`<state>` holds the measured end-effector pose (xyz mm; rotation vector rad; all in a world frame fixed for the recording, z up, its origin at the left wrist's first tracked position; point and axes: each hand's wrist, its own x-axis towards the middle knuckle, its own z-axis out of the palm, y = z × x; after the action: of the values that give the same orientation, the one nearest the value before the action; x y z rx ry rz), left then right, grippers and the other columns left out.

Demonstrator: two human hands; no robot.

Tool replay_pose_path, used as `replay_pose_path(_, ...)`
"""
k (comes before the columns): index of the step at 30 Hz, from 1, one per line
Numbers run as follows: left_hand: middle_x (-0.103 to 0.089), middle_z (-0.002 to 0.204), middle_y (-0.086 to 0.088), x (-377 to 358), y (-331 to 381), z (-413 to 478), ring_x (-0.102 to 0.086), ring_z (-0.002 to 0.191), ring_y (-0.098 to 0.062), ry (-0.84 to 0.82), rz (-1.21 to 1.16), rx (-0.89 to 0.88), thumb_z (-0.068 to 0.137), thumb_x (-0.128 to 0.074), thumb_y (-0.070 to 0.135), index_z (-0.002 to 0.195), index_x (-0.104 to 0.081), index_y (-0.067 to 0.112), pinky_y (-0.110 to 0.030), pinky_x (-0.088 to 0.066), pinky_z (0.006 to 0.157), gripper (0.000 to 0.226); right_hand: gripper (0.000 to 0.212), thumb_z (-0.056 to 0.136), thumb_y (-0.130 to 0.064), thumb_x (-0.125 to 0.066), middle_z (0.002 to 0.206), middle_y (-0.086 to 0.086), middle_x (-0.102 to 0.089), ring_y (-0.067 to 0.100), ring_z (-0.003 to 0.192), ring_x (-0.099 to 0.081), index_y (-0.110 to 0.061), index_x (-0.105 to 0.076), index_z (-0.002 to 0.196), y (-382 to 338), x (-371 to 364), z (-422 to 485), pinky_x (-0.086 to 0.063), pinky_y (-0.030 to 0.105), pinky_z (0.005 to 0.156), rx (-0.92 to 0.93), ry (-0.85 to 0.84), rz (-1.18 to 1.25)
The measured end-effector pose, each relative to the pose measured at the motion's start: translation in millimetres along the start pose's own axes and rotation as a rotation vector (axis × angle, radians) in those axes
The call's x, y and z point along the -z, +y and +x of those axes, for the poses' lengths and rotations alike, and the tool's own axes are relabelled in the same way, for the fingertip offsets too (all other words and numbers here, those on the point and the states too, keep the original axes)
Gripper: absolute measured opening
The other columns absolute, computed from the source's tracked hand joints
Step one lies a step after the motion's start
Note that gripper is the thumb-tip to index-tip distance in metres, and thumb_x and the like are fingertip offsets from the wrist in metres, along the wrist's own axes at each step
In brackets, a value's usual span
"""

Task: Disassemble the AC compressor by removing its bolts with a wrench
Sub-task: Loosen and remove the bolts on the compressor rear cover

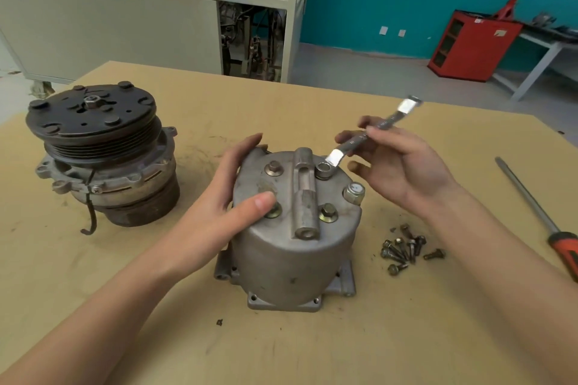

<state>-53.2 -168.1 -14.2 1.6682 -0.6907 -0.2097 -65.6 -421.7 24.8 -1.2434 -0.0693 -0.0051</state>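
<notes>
Open desk [312,347] lay in front of the housing [291,253]. Pulley unit [103,159] blocked far left; left hand [231,191] gripped the housing between. Right hand [403,166] held wrench [353,144] over its top. Bolts [403,248] and screwdriver [538,212] cluttered the right.

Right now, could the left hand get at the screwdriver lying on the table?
Probably not easily. The screwdriver lies far to the right, beyond the right hand and forearm, holding the wrench. The left hand holds the compressor housing and would have to cross over both.
</notes>
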Motion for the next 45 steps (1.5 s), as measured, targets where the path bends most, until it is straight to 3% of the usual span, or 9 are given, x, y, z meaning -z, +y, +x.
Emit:
replay_pose_path(4, -0.047, 0.129, 0.041, -3, -2, -1, -0.047, 0.121, 0.016, 0.033, -0.036, 0.010, 0.066, -0.058, 0.063, 0.143, -0.027, 0.046, -0.001, -0.040, 0.087, 0.085, 0.025, 0.079, -0.012, -0.054, 0.075, -0.001, -0.066, 0.010, 0.067, -0.049, -0.014, -0.053, 0.104, -10, -8, 52, -0.034, 0.024, 0.063, -0.222, -0.300, -0.030)
replay_pose_path(9, -0.048, 0.130, 0.040, -1, -1, 0, -0.047, 0.123, 0.014, 0.026, -0.043, 0.008, 0.065, -0.061, 0.067, 0.142, -0.029, 0.046, -0.003, -0.040, 0.088, 0.086, 0.032, 0.083, -0.011, -0.050, 0.072, 0.002, -0.066, 0.006, 0.050, -0.047, -0.010, -0.049, 0.115, -3, -27, 72, -0.036, 0.019, 0.055, -0.238, -0.432, 0.046)
replay_pose_path(14, -0.046, 0.124, 0.047, -1, -1, 0, -0.045, 0.118, 0.021, 0.039, -0.030, 0.015, 0.068, -0.056, 0.063, 0.138, -0.029, 0.052, 0.000, -0.039, 0.085, 0.076, 0.010, 0.091, -0.014, -0.045, 0.072, 0.005, -0.070, 0.009, 0.053, -0.061, -0.009, -0.049, 0.099, -24, -38, 54, -0.050, 0.017, 0.053, 0.040, -0.274, 0.184)
replay_pose_path(20, -0.045, 0.129, 0.044, -2, -1, 0, -0.044, 0.121, 0.019, 0.053, -0.028, 0.010, 0.067, -0.056, 0.063, 0.136, -0.031, 0.052, 0.000, -0.038, 0.088, 0.074, 0.015, 0.096, -0.010, -0.052, 0.078, 0.011, -0.072, 0.025, 0.063, -0.071, -0.015, -0.043, 0.084, -16, -40, -15, -0.055, 0.027, 0.055, 0.723, 0.151, -0.386)
replay_pose_path(24, -0.045, 0.132, 0.040, -3, 0, 0, -0.045, 0.121, 0.018, 0.055, -0.036, 0.007, 0.066, -0.056, 0.062, 0.140, -0.030, 0.047, -0.001, -0.039, 0.088, 0.080, 0.015, 0.092, -0.019, -0.060, 0.085, 0.010, -0.071, 0.027, 0.083, -0.071, -0.012, -0.050, 0.083, 7, -33, -52, -0.058, 0.041, 0.065, 1.034, 0.073, -0.739)
replay_pose_path(29, -0.042, 0.140, 0.031, -3, 1, -1, -0.045, 0.123, 0.016, 0.049, -0.060, 0.009, 0.065, -0.056, 0.061, 0.144, -0.029, 0.042, -0.002, -0.039, 0.089, 0.086, 0.019, 0.092, -0.020, -0.062, 0.099, 0.013, -0.064, 0.023, 0.079, -0.071, -0.005, -0.052, 0.086, 14, -34, -62, -0.055, 0.037, 0.059, 1.300, 0.049, -1.072)
replay_pose_path(36, -0.044, 0.136, 0.039, -4, -1, -2, -0.044, 0.125, 0.016, 0.050, -0.078, 0.012, 0.068, -0.055, 0.062, 0.145, -0.028, 0.043, -0.001, -0.038, 0.090, 0.083, 0.015, 0.091, -0.010, -0.061, 0.092, 0.027, -0.067, 0.029, 0.070, -0.070, -0.001, -0.051, 0.086, 19, -32, -71, -0.052, 0.035, 0.057, 1.406, -0.015, -1.339)
replay_pose_path(41, -0.045, 0.134, 0.038, -5, -2, -1, -0.044, 0.125, 0.015, 0.054, -0.075, 0.009, 0.068, -0.055, 0.060, 0.145, -0.029, 0.042, -0.003, -0.038, 0.092, 0.083, 0.016, 0.092, -0.012, -0.060, 0.082, 0.025, -0.069, 0.028, 0.062, -0.067, -0.002, -0.050, 0.084, 17, -39, -66, -0.050, 0.034, 0.054, 1.477, -0.046, -1.427)
replay_pose_path(45, -0.046, 0.135, 0.037, -5, -1, -2, -0.044, 0.126, 0.014, 0.051, -0.079, 0.010, 0.068, -0.056, 0.060, 0.145, -0.029, 0.041, -0.003, -0.038, 0.092, 0.084, 0.016, 0.094, -0.015, -0.058, 0.089, 0.022, -0.070, 0.026, 0.067, -0.067, -0.003, -0.051, 0.086, 23, -38, -64, -0.050, 0.032, 0.059, 1.410, 0.000, -1.301)
